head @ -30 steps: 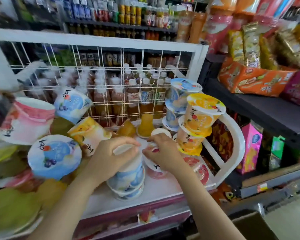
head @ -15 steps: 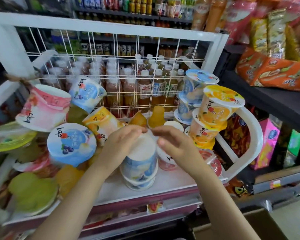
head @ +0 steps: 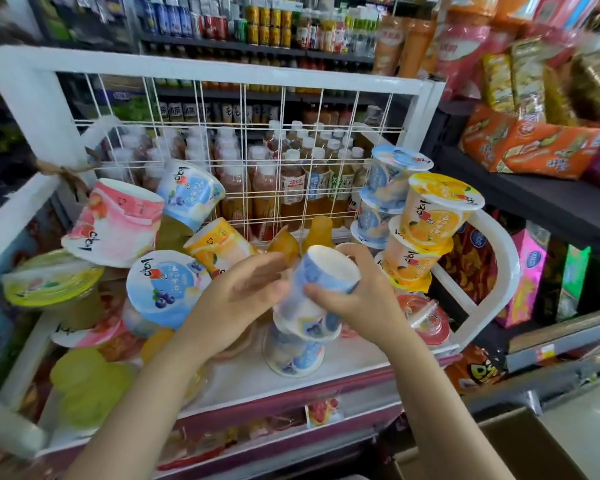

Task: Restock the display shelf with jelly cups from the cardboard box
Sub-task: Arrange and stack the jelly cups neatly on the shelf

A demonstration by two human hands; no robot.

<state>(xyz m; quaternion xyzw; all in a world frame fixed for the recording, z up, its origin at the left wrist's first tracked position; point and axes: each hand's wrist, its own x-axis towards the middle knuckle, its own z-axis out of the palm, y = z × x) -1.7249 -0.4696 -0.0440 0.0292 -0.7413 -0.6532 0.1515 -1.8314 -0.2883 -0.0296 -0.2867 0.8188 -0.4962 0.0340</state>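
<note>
Plastic is what's filling the head view: round, tapering jelly cups with glossy printed sleeves and flat foil lids. I'm holding a blue jelly cup (head: 321, 282) tilted, white base up and toward the back, above the display shelf (head: 343, 358). My right hand (head: 361, 292) is gripping it, thumb curled across its near side and fingers wrapped round the far side. My left hand (head: 243, 292) is lying against its left side, fingers fairly straight and relaxed; I can't tell how firmly they're pressing.

Just beneath, two more blue cups (head: 297, 344) are standing upside down, one nested on the other, on the smooth white shelf surface. To the right, an orange stack (head: 426, 230) is rising upright beside a blue stack (head: 385, 195), both against the curved white side rail (head: 499, 271). A red-lidded cup (head: 426, 320) is lying at the foot of them.

On the left, cups are lying jumbled: a pink cup (head: 118, 220) on its side, a blueberry-lidded cup (head: 167, 289) facing me, an orange one (head: 219, 247) tipped over, and a green-lidded cup (head: 49, 282).

Behind everything, a white wire grid (head: 257, 133) is closing off the back, with bottled drinks (head: 291, 174) showing through. Orange snack bags (head: 527, 143) are sitting on the dark shelf to the right. A corner of the cardboard box (head: 492, 448) is showing bottom right.
</note>
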